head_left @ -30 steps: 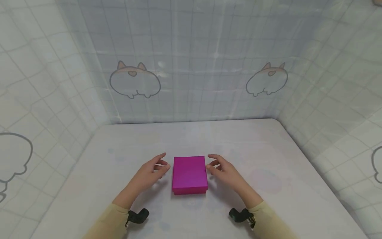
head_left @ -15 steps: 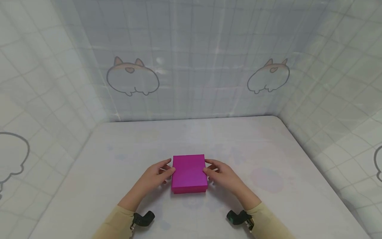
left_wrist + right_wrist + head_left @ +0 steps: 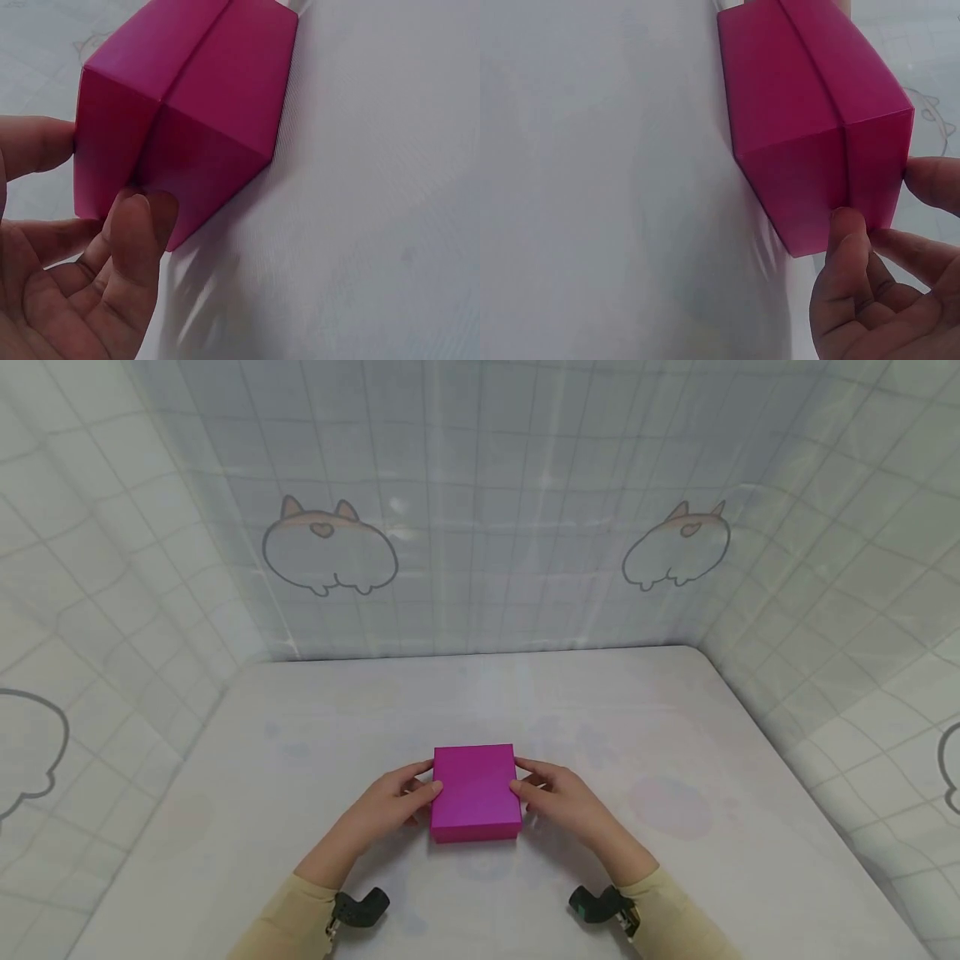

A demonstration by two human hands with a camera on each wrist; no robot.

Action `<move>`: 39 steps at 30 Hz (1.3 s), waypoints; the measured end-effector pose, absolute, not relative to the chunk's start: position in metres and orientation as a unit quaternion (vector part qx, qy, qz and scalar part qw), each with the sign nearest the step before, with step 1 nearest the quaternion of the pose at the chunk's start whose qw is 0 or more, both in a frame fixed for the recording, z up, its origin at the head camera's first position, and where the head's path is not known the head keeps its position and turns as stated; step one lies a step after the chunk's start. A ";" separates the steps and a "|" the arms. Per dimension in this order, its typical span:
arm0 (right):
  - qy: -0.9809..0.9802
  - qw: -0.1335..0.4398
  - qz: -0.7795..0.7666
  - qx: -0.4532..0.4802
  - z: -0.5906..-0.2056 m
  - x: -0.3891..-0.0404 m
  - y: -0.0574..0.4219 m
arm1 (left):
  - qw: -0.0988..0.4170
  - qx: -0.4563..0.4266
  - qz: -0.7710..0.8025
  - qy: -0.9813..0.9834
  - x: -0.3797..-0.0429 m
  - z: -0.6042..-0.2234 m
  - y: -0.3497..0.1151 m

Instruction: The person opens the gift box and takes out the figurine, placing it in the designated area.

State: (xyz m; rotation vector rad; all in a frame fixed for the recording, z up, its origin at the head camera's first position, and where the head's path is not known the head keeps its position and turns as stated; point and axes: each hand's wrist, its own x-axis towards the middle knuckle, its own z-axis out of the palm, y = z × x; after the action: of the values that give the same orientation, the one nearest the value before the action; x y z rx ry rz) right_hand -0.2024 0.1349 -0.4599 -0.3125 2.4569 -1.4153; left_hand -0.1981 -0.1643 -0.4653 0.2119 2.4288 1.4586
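A magenta lidded box (image 3: 210, 165) sits on the table in front of me, its lid (image 3: 475, 787) still seated on the base. From the left side my left hand (image 3: 384, 803) pinches the lid, thumb on the top edge and fingers against the side. My right hand (image 3: 566, 803) does the same on the opposite side. Both wrist views show curled fingertips (image 3: 847, 221) at the seam where the lid's lower edge meets the base. Whatever the box contains is hidden.
A pale, faintly patterned cloth covers the table (image 3: 660, 727). Grid-patterned curtains with cartoon animal drawings enclose it at the back (image 3: 487, 527), left and right. A dark camera mount (image 3: 362, 907) is strapped to each wrist.
Both hands have moved inward from beside the box and taken hold of the lid's sides. The box has stayed in place; the head view has tilted slightly.
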 end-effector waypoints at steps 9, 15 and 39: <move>0.848 0.141 -0.500 -0.104 -0.457 -0.200 0.133 | 0.158 0.068 0.518 0.838 -0.195 -0.460 -0.164; 0.847 0.132 -0.504 -0.109 -0.456 -0.199 0.132 | 0.164 0.066 0.539 0.824 -0.193 -0.456 -0.165; 0.852 0.080 -0.500 -0.133 -0.425 -0.193 0.125 | 0.102 0.081 0.521 0.844 -0.187 -0.431 -0.169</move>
State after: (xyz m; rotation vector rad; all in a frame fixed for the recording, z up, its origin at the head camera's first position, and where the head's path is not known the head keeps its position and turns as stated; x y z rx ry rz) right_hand -0.1931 0.1254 -0.4249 -0.3974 2.5479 -1.4963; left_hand -0.1870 -0.1685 -0.4308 0.2386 2.4907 1.5371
